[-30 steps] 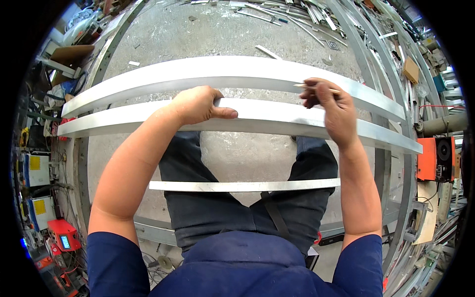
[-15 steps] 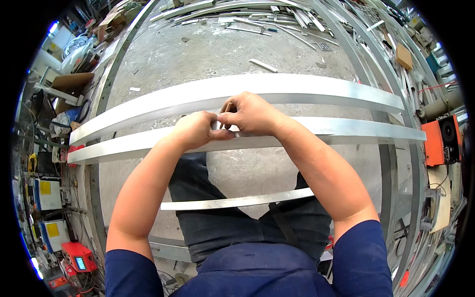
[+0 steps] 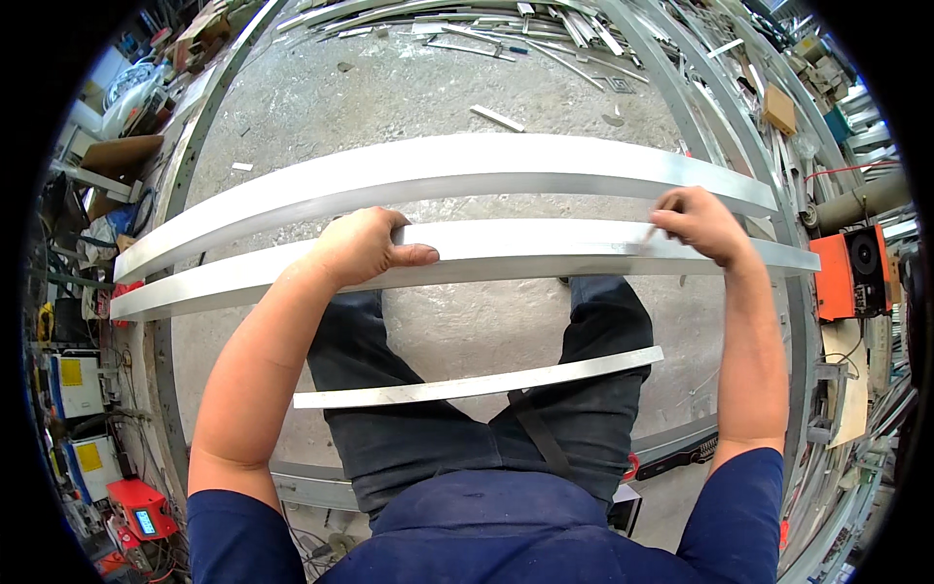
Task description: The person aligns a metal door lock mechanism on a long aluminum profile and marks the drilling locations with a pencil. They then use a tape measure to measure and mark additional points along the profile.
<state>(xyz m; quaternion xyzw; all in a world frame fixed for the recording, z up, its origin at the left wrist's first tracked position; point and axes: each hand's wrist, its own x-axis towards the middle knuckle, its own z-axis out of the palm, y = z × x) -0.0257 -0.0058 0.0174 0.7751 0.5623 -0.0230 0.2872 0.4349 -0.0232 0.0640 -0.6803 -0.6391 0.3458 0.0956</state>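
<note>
Two long silvery metal bars run side by side across my front, a far bar (image 3: 467, 161) and a near bar (image 3: 525, 237). My left hand (image 3: 368, 245) is closed over the near bar left of its middle, with the thumb along the edge toward me. Farther right, my right hand (image 3: 699, 222) is pinched above the same bar. A thin, blurred shape shows at its fingertips, pointing down to the bar; its kind cannot be made out. Faint marks lie on the bar's top beside it. A narrow metal strip (image 3: 477, 383) rests across my thighs.
Metal rails of a frame (image 3: 199, 127) flank the concrete floor. Cut metal lengths (image 3: 574, 39) are piled at the far side, with a short offcut (image 3: 497, 119) nearer. An orange machine (image 3: 851, 273) stands right; a red device with a screen (image 3: 144, 508) sits lower left.
My right hand has moved from beside the left hand to the right along the near bar. My left hand has shifted slightly left, its thumb now on the bar. The view has shifted a little.
</note>
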